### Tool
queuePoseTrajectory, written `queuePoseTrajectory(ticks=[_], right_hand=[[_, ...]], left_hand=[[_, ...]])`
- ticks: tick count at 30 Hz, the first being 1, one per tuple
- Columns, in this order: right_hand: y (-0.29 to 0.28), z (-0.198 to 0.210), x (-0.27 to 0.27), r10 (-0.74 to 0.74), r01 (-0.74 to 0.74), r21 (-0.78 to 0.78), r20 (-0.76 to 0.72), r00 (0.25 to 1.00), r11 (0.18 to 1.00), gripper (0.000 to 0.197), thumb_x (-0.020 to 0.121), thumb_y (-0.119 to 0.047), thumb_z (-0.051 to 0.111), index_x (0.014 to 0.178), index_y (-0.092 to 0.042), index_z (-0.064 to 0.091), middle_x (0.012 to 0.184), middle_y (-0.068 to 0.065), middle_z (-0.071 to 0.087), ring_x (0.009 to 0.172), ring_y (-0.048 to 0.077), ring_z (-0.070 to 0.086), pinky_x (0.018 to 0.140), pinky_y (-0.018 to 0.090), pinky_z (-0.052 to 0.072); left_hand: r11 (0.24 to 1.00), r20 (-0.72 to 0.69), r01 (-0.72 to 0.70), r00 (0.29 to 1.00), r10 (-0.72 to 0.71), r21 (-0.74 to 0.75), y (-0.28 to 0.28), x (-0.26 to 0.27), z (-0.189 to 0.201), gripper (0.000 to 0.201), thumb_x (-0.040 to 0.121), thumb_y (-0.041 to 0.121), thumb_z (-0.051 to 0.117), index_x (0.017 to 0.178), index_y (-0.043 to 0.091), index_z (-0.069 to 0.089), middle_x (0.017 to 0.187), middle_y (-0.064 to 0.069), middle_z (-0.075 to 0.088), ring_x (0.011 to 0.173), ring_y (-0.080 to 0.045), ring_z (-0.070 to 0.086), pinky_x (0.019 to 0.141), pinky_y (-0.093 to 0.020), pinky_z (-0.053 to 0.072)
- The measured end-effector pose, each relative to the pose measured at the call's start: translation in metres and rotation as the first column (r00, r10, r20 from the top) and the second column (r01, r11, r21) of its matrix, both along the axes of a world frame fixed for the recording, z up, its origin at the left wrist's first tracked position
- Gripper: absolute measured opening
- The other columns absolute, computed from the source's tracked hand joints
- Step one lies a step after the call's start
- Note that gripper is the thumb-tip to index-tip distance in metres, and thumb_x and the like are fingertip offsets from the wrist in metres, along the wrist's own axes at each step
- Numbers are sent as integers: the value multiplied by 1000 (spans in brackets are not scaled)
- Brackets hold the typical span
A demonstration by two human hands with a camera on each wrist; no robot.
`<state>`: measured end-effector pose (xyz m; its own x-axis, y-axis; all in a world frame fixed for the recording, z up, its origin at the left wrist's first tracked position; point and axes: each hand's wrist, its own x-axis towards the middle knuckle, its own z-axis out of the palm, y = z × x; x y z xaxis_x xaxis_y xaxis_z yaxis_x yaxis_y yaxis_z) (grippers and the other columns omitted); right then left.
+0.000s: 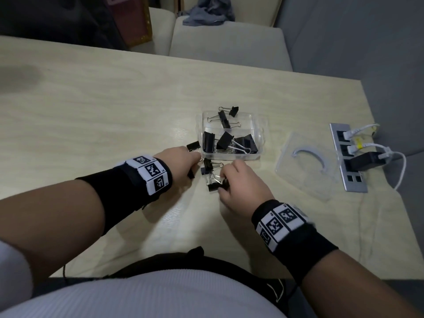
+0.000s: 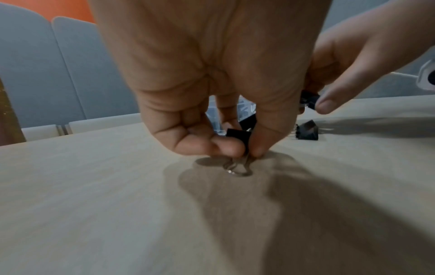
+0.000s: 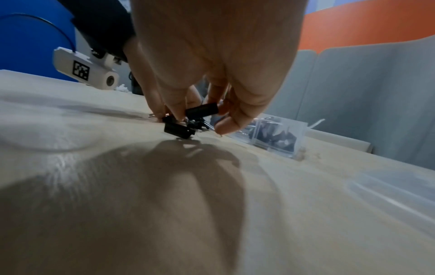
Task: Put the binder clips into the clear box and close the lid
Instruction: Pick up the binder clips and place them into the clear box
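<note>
While both forearms reach out over the pale wooden table [image 1: 96,106], each wearing a black wristband with printed square markers, the right hand [image 1: 241,184] sits nearest, its fingers curled down and pinching a black binder clip [image 3: 201,111] lifted just off the tabletop; the right wrist view shows thumb and fingertips closed on that clip, with another clip [image 3: 177,129] lying on the wood right beneath it. Just to the left and slightly farther out, the left hand [image 1: 181,160] has its thumb and forefinger pressed together on a small black clip [image 2: 237,138] whose wire handles touch the table, the remaining fingers folded behind. Between the two hands lies a little cluster of loose clips [image 1: 210,167], close together, and one more clip [image 1: 193,146] rests just beyond the left knuckles, right beside the near-left corner of the clear box [image 1: 258,136]. That box stands open a little past the hands and already holds several black clips in a jumbled heap; one clip [image 1: 232,110] perches at its far rim. To the right of the box, apart from it, the clear lid [image 1: 307,177] lies flat on the table. Farther right, a metal socket panel [image 1: 346,157] is set into the tabletop with white cables and a black plug in it. Beyond the table's far edge stand cream-cushioned seats [image 1: 227,42] with a crumpled grey cloth [image 1: 204,14] on them.
</note>
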<state>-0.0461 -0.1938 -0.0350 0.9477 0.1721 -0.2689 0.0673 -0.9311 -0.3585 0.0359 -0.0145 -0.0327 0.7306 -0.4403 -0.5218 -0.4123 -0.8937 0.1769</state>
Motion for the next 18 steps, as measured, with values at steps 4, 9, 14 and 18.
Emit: queuePoseTrajectory(ticks=[4,9,14,18], right_hand=[[9,-5,-5,223,-222,-36,33,974,974,28,81,-15,62,107,-10,55,119,8,52,99,29,52,75,39,48],[14,-16,-9,403,-381,-180,109,909,907,38,63,-5,72,98,-15,61,97,4,64,65,28,54,52,35,44],[11,-14,-10,256,-238,-225,52,965,945,41,68,-7,70,104,-19,54,104,6,58,73,31,52,51,32,33],[10,-5,-6,62,-74,-243,-56,996,967,25,88,-4,47,110,-15,48,111,11,45,80,29,41,58,35,35]], left_hand=[[999,-15,-16,1000,17,40,3,-1,-3,32,71,29,67,96,26,48,92,-1,51,80,-24,55,72,-39,54],[998,-2,-15,1000,15,59,2,1,-7,41,74,31,69,106,20,47,92,2,40,91,-28,60,72,-37,52],[998,0,-44,999,44,36,2,0,-7,28,74,30,66,95,26,47,93,0,49,80,-25,56,72,-39,54],[997,-70,-33,997,38,76,-1,3,-2,29,69,31,76,87,28,54,93,1,55,80,-20,54,66,-31,46]])
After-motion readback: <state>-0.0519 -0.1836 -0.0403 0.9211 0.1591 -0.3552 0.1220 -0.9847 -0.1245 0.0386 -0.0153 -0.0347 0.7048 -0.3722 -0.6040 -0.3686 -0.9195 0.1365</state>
